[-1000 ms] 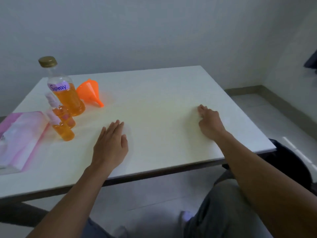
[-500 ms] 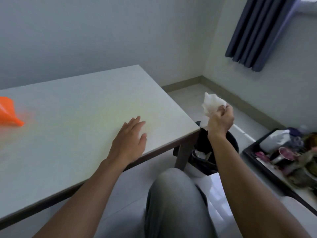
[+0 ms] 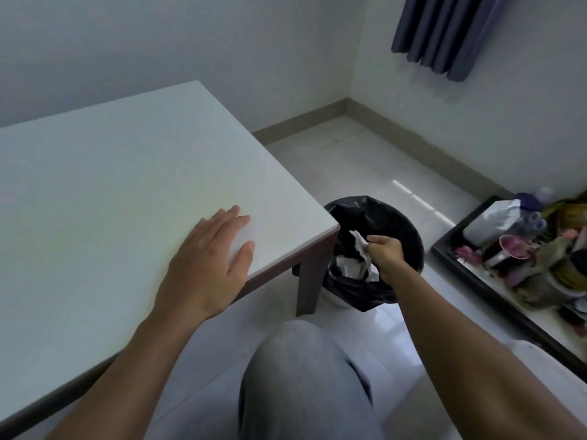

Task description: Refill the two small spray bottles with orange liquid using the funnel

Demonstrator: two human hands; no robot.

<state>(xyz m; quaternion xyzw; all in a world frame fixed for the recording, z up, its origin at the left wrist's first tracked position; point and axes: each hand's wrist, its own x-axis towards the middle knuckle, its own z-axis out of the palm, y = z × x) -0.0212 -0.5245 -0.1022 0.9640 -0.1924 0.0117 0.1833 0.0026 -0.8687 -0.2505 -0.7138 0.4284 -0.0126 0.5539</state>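
On the left side sits the big white flat table, and its top is bare in this view. Down on the floor by the table's near right corner stands the round bin with a black plastic bag in it. Far right is a dark tray full of jars and bottles (too messy to tell what each one is).

The left hand lies flat on the table near that corner, fingers stretched out and close together. The right hand hangs over the open bin, thumb and fingers pinching a crumpled white tissue. The tissue points down into the bag, right above other white paper inside, so it only needs letting go.

No spray bottles, funnel or orange liquid show here. They must be off to the left, out of sight, so the left hand is likely nearer to them.
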